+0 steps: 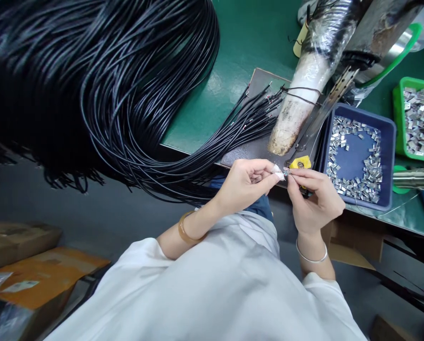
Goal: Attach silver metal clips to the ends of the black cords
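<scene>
My left hand [249,181] is closed in a pinch, with white wrapping on its fingertips. Between the hands shows what looks like the stripped wire end of a cable [286,173], very small in view. From the other side, my right hand [313,193] pinches at the same spot with thumb and forefinger; whatever else it grips is too small to make out. Just beyond the fingertips lies a yellow tool or block [300,163]. Black cables [197,163] sweep in from the left, their stripped ends [268,97] resting on a grey board [233,154].
A blue tray [393,156] of small metal connector shells stands right of my hands, with a green bin [398,118] of similar pieces beyond. A plastic-wrapped post [300,94] and a metal bar [325,106] lean over the board. Cardboard boxes [48,274] lie lower left.
</scene>
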`<state>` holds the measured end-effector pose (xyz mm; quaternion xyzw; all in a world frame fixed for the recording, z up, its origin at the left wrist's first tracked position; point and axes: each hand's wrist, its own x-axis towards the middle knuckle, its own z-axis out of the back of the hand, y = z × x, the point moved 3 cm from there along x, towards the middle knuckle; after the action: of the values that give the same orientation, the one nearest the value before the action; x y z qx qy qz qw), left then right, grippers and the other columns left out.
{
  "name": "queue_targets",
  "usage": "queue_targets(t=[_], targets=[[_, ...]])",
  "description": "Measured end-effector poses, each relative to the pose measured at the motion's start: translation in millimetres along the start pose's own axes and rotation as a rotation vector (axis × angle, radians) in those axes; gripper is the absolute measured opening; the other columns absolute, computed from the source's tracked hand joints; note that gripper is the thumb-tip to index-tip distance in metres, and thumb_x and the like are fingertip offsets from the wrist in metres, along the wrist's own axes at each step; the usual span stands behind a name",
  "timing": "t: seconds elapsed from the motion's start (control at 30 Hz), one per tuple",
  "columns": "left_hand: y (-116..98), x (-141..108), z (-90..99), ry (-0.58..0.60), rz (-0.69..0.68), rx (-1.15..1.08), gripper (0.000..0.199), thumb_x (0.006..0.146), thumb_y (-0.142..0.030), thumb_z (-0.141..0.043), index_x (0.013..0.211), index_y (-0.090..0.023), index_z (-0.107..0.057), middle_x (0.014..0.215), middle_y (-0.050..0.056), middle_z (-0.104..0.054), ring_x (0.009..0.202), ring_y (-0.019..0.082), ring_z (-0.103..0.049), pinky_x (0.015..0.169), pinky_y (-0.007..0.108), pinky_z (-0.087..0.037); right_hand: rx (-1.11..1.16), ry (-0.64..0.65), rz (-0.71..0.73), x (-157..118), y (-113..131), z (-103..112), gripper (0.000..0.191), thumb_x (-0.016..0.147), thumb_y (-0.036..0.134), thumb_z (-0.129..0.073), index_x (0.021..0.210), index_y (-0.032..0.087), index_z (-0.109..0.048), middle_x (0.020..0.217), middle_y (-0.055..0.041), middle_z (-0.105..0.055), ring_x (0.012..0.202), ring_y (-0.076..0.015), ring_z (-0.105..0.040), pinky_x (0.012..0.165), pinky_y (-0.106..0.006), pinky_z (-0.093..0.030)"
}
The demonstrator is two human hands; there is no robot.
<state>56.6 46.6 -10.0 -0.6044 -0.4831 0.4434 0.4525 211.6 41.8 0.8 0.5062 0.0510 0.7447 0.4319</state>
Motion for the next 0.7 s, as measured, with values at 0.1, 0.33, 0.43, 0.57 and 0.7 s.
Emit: queue_targets(t=[0.1, 0.33, 0.43, 0.57, 0.7], targets=[[1, -1, 0.7, -0.024, -0.011, 0.002, 0.019, 0.083, -0.03, -0.07, 0.081, -0.011, -0.071, 0.062, 0.0, -0.06, 0.051, 0.006, -0.049, 0.048, 0.018, -0.041, -0.077, 0.0, 0.068, 0, 3, 0, 0.024, 0.079, 0.004, -0.075, 0.092, 0.022, -0.068, 0.095, 0.0002, -0.077, 0.084, -0.0139, -0.075, 0.079, -0.025, -0.062], [1, 2, 0.7, -0.155, -0.128, 0.122, 0.013, 0.081, -0.025, -0.069, 0.077, -0.013, -0.073, 0.064, 0.001, -0.06, 0.059, 0.01, -0.052, 0.054, 0.02, -0.042, -0.063, 0.042, 0.049, 5, 4, 0, 0.017, 0.082, 0.009, -0.073, 0.09, 0.022, -0.065, 0.097, -0.0008, -0.077, 0.086, -0.0146, -0.074, 0.079, -0.029, -0.062], [0, 3, 0.4, -0.161, -0.162, 0.177, 0.012, 0.083, -0.021, -0.066, 0.078, -0.013, -0.073, 0.063, -0.001, -0.056, 0.057, 0.008, -0.046, 0.053, 0.019, -0.038, -0.037, 0.059, 0.023, 7, 2, -1, 0.017, 0.082, 0.009, -0.073, 0.091, 0.021, -0.067, 0.098, -0.0013, -0.076, 0.088, -0.0148, -0.074, 0.08, -0.03, -0.062], [-5, 5, 0.0, -0.155, -0.185, 0.219, 0.014, 0.086, -0.021, -0.064, 0.079, -0.012, -0.073, 0.06, -0.002, -0.05, 0.054, 0.006, -0.038, 0.049, 0.019, -0.031, -0.03, 0.046, 0.018, 10, 2, -1, 0.019, 0.081, 0.008, -0.074, 0.091, 0.022, -0.068, 0.099, -0.0015, -0.075, 0.089, -0.0155, -0.073, 0.082, -0.031, -0.062], [-11, 5, 0.3, -0.148, -0.196, 0.23, 0.014, 0.085, -0.021, -0.065, 0.076, -0.012, -0.071, 0.057, -0.004, -0.043, 0.052, 0.005, -0.034, 0.046, 0.019, -0.027, -0.057, 0.047, 0.026, 14, 6, 1, 0.021, 0.08, 0.007, -0.075, 0.093, 0.023, -0.069, 0.101, -0.0008, -0.075, 0.09, -0.0155, -0.074, 0.082, -0.03, -0.063]])
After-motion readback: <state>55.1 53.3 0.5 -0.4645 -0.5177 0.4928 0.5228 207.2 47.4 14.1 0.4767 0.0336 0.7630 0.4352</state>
